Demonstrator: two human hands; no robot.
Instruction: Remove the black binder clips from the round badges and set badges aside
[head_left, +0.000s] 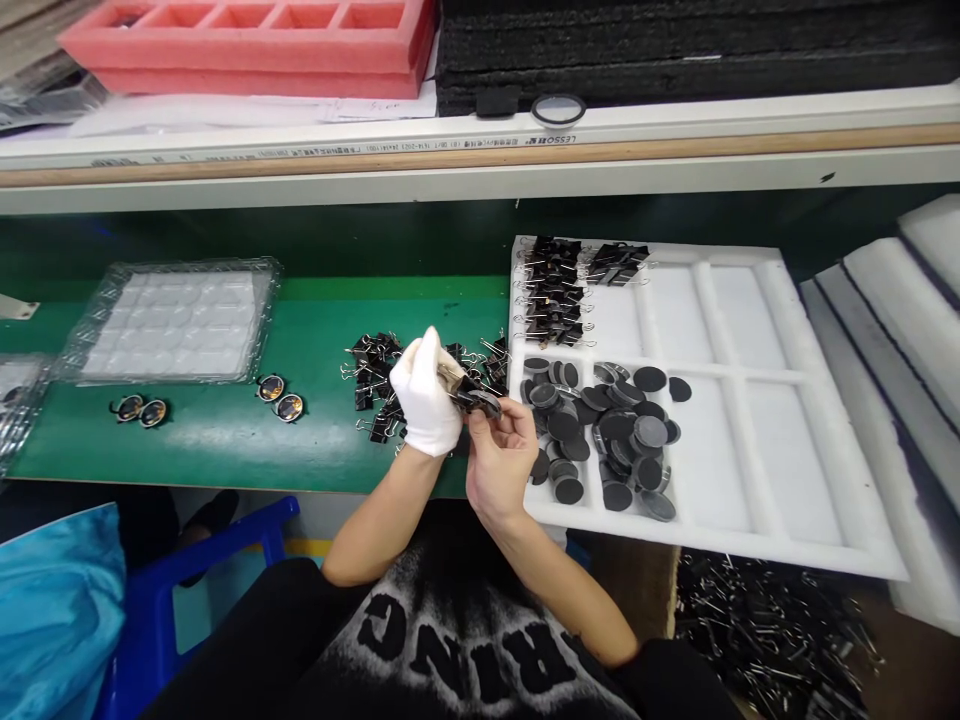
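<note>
My gloved left hand (pixel 425 397) gripping a binder clip (pixel 475 397), my bare right hand (pixel 501 455) pinching the same clip, loose clips (pixel 373 372) just behind my left hand, black discs (pixel 604 430) in the foam tray (pixel 757 440) right of my right hand

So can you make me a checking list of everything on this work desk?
Surface: green mat, mostly bare at the front left.
Job's things: a small dark clipped part held between both hands; loose binder clips piled behind them; round black discs heaped in the white foam tray; neat rows of clips in its top-left compartment.
Clutter: four small round shiny pieces on the mat; clear blister tray.
Grippers: left hand in a white glove, right hand bare, both pinching the part.
Cables: nothing seen.
Surroundings: shelf with pink foam tray and black foam sheets; blue chair; white foam stack on the right.
</note>
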